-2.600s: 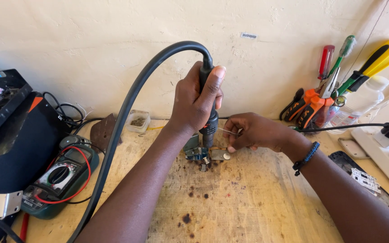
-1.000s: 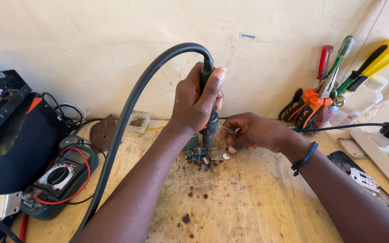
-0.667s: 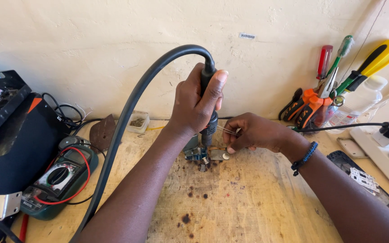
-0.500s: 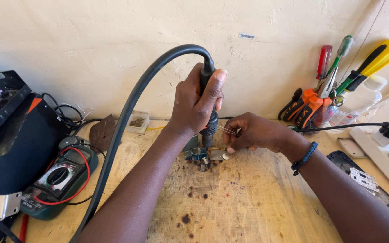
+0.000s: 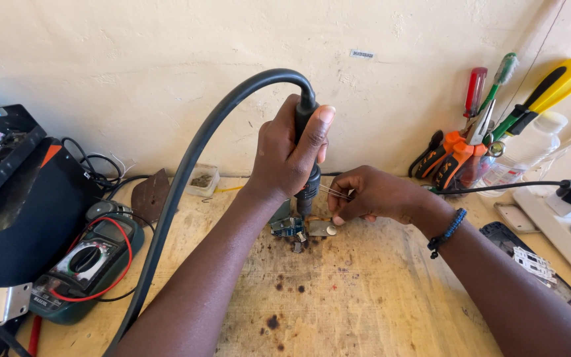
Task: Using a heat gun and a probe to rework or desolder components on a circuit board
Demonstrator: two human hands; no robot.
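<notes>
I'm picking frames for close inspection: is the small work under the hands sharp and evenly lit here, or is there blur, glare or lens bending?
Head view: soft, even light, no glare; the small blue circuit board is sharp but partly shaded by the left hand; the right hand is crisp; wide-lens bending stretches the edges, and the dark object at the right edge is blurred.

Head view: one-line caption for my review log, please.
Left hand holds a black hose-fed tool upright over a small circuit board; right hand steadies it on the wooden bench.

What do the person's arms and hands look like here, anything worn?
Both arms are bare to the frame edge, with no sleeves or gloves. The left hand has nothing on it or its wrist. The right hand has a beaded bracelet in blue and dark beads at the wrist. No rings or watch visible.
</notes>
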